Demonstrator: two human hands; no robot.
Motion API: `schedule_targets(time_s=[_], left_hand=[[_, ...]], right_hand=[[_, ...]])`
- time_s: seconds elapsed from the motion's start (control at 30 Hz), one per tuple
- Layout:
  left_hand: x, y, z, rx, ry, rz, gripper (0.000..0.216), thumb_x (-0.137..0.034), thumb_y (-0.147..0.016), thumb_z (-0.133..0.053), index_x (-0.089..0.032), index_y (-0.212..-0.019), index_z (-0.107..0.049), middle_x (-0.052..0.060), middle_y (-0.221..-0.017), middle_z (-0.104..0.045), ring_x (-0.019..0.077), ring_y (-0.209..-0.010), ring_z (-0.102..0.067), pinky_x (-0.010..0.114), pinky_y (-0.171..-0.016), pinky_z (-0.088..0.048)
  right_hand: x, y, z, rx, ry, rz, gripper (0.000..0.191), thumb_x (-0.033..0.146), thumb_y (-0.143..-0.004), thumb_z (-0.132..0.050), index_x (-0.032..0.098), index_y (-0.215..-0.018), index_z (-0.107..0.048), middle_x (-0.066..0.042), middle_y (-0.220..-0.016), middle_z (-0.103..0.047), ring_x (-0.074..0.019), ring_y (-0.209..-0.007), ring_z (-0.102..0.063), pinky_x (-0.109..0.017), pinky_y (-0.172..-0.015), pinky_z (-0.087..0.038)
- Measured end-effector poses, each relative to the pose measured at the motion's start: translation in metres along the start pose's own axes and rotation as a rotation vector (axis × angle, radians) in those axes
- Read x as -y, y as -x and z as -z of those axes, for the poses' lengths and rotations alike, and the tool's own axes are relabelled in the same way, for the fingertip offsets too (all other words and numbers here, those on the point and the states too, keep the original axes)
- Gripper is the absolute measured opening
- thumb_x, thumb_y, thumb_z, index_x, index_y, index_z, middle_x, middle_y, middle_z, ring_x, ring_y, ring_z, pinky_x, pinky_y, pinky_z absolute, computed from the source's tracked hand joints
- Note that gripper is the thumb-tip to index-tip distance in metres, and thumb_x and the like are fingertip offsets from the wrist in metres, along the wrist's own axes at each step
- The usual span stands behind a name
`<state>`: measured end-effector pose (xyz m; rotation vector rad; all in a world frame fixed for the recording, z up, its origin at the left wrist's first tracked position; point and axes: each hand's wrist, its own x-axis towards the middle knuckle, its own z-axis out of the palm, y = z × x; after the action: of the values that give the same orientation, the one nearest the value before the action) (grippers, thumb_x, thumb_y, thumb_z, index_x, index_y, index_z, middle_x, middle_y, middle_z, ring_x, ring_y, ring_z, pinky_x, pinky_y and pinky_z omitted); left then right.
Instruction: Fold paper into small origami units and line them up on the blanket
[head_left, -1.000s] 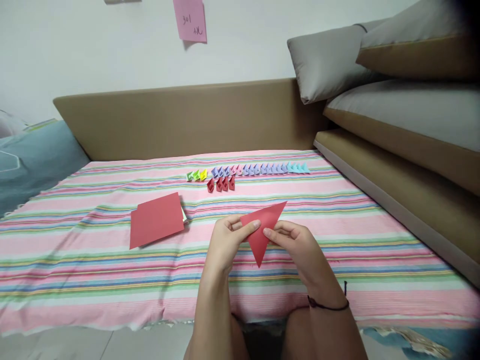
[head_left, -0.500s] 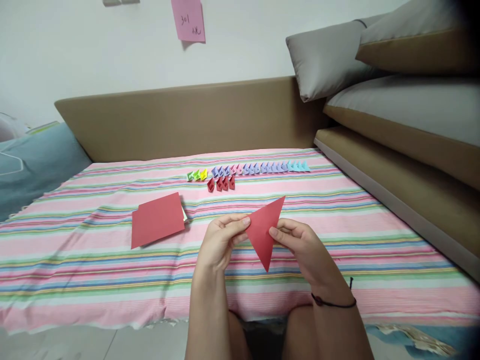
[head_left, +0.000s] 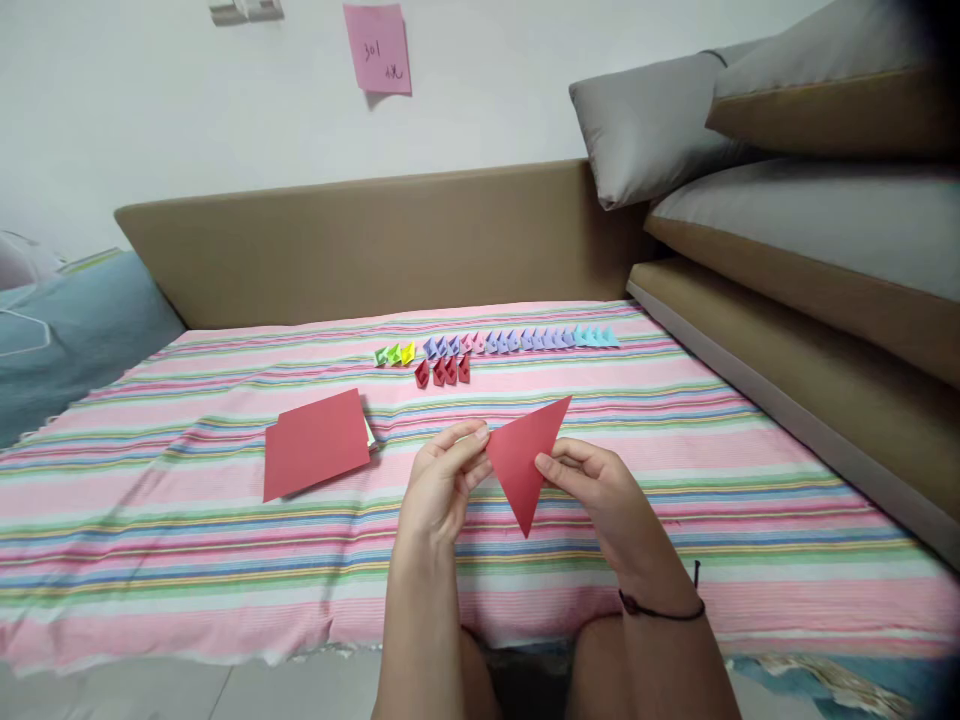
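Observation:
A red sheet of paper folded into a triangle [head_left: 523,450] is held up above the striped cloth [head_left: 187,545]. My left hand [head_left: 448,472] pinches its left corner between thumb and fingers. My right hand [head_left: 589,480] grips the long right edge near its middle, thumb on the front and fingers behind. Beyond my hands, several small red folded paper boats [head_left: 451,371] stand in a short row. Behind them runs a longer row of purple paper boats [head_left: 514,342], with pink, light blue, green and yellow ones in it.
To the left lies a stack of paper with red sheets [head_left: 319,445] on top. A brown backrest [head_left: 390,245] closes off the far side. Grey and brown cushions [head_left: 810,220] are piled along the right. A pink note [head_left: 378,50] hangs on the wall.
My left thumb and fingers have slid slightly left, out to the triangle's left corner. The triangle has tilted a little. My right hand keeps its grip.

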<state>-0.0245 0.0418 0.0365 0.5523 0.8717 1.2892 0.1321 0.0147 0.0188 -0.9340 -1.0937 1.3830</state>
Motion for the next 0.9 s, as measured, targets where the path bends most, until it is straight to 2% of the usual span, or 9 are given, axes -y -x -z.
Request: schedule_targets(time_s=[0.2,0.6,0.9], left_hand=[[0.0015,-0.0010,-0.0033,-0.110,0.011,-0.030,0.028,-0.006,-0.057,-0.077,-0.013,-0.083,-0.069,0.001,-0.065,-0.071,0.0085,-0.058,-0.066,0.014,-0.054,-0.053],[-0.0022,0.0019,-0.0011,-0.057,0.029,-0.089,0.024,-0.010,-0.052,-0.078,-0.015,-0.071,-0.064,-0.003,-0.058,-0.068,0.0082,-0.054,-0.064,0.015,-0.051,-0.051],[-0.0018,0.0006,-0.0012,-0.090,0.015,-0.082,0.029,-0.010,-0.054,-0.073,-0.016,-0.083,-0.070,-0.002,-0.060,-0.068,0.0084,-0.055,-0.064,0.016,-0.054,-0.052]], right_hand=[[-0.0019,-0.0012,-0.0026,-0.005,0.016,0.016,0.017,0.034,-0.074,-0.070,0.018,-0.073,-0.066,-0.002,-0.077,-0.069,-0.0146,-0.075,-0.061,-0.026,-0.073,-0.048],[-0.0009,-0.0009,-0.0040,-0.002,0.023,0.026,0.016,0.033,-0.073,-0.070,0.018,-0.072,-0.066,-0.002,-0.075,-0.069,-0.0143,-0.074,-0.061,-0.025,-0.072,-0.048],[0.0001,0.0005,-0.0064,0.013,0.053,0.034,0.017,0.033,-0.075,-0.069,0.017,-0.071,-0.066,-0.001,-0.073,-0.067,-0.0131,-0.072,-0.059,-0.023,-0.070,-0.047]])
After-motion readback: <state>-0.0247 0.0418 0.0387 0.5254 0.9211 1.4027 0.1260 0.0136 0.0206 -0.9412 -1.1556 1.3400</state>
